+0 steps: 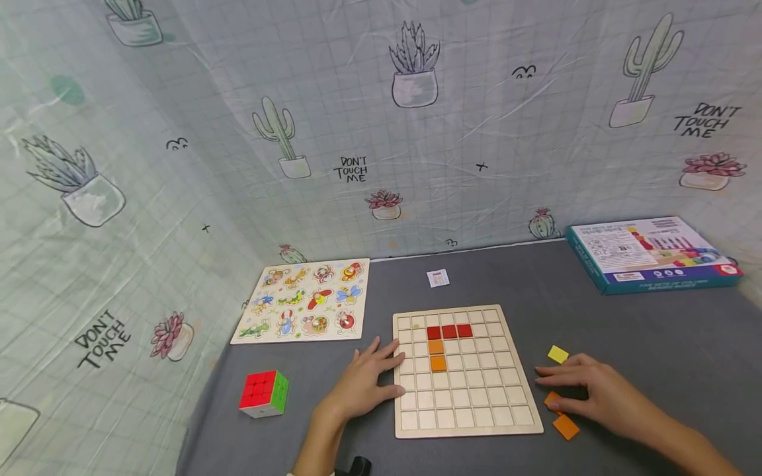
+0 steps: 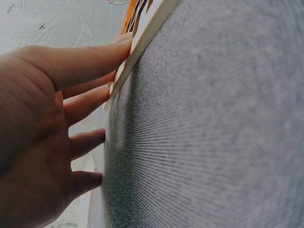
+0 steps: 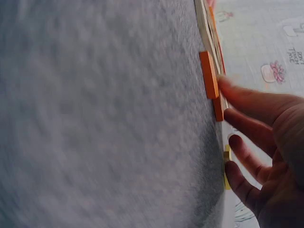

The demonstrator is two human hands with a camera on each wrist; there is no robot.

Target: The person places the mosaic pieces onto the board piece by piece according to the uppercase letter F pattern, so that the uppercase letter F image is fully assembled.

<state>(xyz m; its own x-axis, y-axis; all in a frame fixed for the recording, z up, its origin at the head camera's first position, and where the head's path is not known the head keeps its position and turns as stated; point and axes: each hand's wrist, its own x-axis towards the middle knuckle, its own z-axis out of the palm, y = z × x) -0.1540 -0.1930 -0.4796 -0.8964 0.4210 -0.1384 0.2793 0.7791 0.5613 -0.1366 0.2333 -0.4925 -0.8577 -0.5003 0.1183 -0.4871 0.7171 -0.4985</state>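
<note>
Bench: dark grey, fabric-like surface of the bench (image 1: 506,277) across the lower half of the head frame, carrying every piece listed below.
Grid board: pale wooden board ruled into squares (image 1: 481,398), lower centre of the frame, its left edge beside one hand and its right edge facing the other.
Left hand: left hand (image 1: 366,378), left of the board, fingers spread and thumb apart, tips touching the board's edge.
Right hand: right hand (image 1: 601,393), lower right, reaching leftward; fingers extended, thumb separated from them, no tile visibly pinched.
Red row: three red square tiles (image 1: 449,332), side by side in the board's upper part.
Orange column: two orange square tiles (image 1: 437,363), directly below the row's left end.
Near orange piece: upper loose orange square tile (image 1: 550,398), lower right, at the right thumb's tip and partly covered by it; whether thumb and tile touch is unclear. The right hand is much the nearer; the board lies to the tile's left. Being square, it shows no long axis, but sits askew to the grid.
Lower neighbour: lower loose orange square tile (image 1: 566,427), just below it.
Yellow piece: loose yellow square tile (image 1: 557,354), just above the right fingers.
</note>
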